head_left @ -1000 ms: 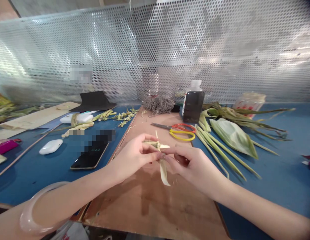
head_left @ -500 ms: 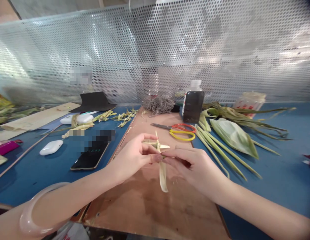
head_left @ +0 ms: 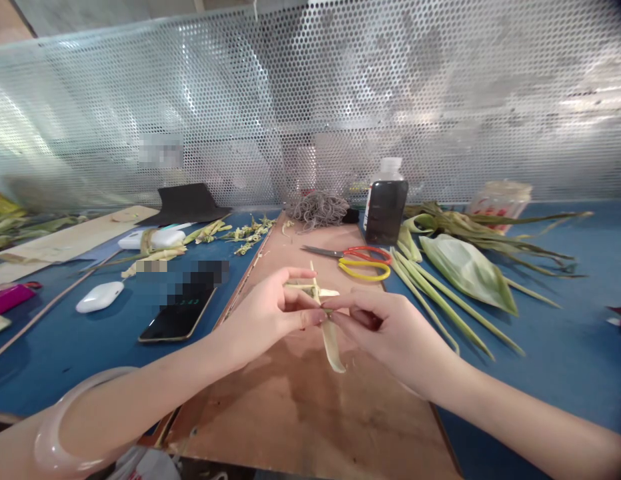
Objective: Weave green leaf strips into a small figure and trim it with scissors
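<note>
Between my hands, above the brown board (head_left: 310, 407), is a small cross-shaped piece of pale plant strips (head_left: 333, 347), one broad strip hanging down with a curled tip. My left hand (head_left: 275, 310) pinches the piece from the left, thumb and fingers around the crossing. From the right, the thumb and forefinger of my right hand (head_left: 377, 323) pinch the strip just below the crossing, close to my left thumb. Part of the crossing is hidden behind my fingertips. Beyond my hands lie scissors (head_left: 360, 260) with one red and one yellow handle.
Right of the board are green stalks (head_left: 440, 300), a broad leaf (head_left: 467, 270) and a dark phone (head_left: 387, 213) leaning on a bottle. At left are a phone (head_left: 183, 310), a white earphone case (head_left: 101, 297) and plant scraps (head_left: 255, 230). Grey string (head_left: 317, 208) lies at the back.
The hanging strip's lower end has swung to the right and slightly up. Both hands keep their pinch in nearly the same place.
</note>
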`<state>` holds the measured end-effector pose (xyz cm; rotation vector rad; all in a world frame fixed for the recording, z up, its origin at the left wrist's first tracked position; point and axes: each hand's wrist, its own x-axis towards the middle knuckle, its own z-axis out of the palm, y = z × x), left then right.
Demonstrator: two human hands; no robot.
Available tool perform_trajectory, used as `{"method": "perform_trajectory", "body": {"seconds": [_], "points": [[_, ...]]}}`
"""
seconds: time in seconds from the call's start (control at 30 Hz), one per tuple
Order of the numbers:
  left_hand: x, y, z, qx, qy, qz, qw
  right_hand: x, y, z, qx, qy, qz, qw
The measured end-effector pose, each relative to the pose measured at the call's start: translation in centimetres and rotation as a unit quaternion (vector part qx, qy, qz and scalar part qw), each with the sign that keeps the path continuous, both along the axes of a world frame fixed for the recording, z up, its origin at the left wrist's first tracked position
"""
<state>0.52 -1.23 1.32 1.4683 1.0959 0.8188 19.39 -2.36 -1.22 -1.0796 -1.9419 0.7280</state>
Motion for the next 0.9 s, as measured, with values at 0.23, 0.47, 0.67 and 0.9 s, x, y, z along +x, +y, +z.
{"method": "perform_trajectory", "body": {"seconds": [0.23,0.47,0.67,0.9], "points": [[0.04,-0.12,0.06,0.009,0.001,-0.003,1.0,0.07,-0.09,0.26,-0.018,-0.011,0.014,1.0],[0.1,-0.35,0.48,0.02,0.025,0.017,0.999,0.22,0.02,0.09,-0.033,0.017,0.014,0.999],[0.1,-0.2,0.26,0.016,0.006,0.016,1.0,0.2,0.1,-0.05,-0.061,0.029,0.018,0.998],[0.11,-0.19,0.34,0.006,-0.006,0.017,1.0,0.07,0.11,0.05,-0.059,0.044,0.025,0.997]]}}
